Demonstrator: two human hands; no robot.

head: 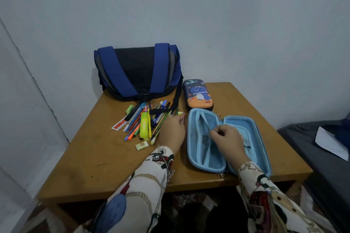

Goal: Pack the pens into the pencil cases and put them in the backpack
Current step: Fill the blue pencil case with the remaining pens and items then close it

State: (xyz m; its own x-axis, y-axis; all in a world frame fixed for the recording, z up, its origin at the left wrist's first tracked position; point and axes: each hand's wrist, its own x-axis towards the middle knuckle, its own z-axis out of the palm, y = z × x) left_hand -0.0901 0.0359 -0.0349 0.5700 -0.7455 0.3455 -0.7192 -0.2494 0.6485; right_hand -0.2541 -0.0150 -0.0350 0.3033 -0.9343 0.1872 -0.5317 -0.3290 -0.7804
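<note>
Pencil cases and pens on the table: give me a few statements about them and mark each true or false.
1. The light blue pencil case lies open. True.
2. The dinosaur pencil case lies open too. False: it is closed.
3. The pens are already inside a case. False: they lie in a pile on the table.
4. The right hand is over the open case. True.
5. The backpack is on the floor. False: it is on the table, against the wall.
</note>
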